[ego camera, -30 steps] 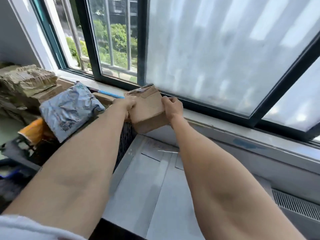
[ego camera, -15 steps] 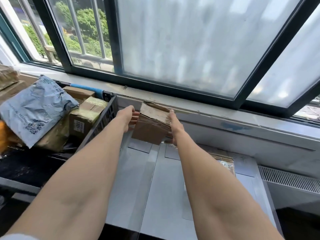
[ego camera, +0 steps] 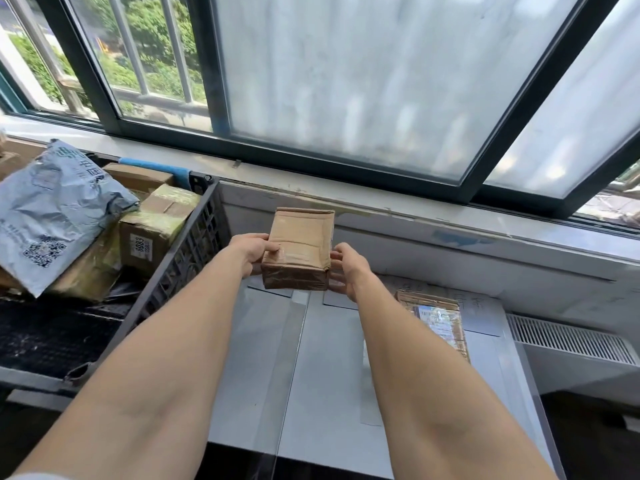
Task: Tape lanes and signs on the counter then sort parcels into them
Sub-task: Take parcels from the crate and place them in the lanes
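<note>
Box (ego camera: 298,247): small, brown cardboard, taped over, clamped between both hands over the far end of the counter; cannot tell whether its bottom edge touches the surface
Left hand (ego camera: 251,252): gripping the left side, thumb on top, fingers curled round the edge
Right hand (ego camera: 346,268): gripping the right side, fingers curled round the near corner
Counter (ego camera: 329,393): grey, below the hands and nearer the body, tape strips (ego camera: 294,341) running lengthwise as lane lines
Second parcel (ego camera: 438,320): flat, label up, just right of the right hand and a little nearer
Crate (ego camera: 187,258): black, just left of the left hand, cartons and a grey mail bag (ego camera: 52,216) piled beyond it
Likely step: setting the box down in a lane
Risk one: landing astride a tape strip, since the box sits almost above the line between the hands
Risk two: dragging on set-down, lifting or wrinkling the tape
Risk three: wrong lane, no lane sign legible from here
</note>
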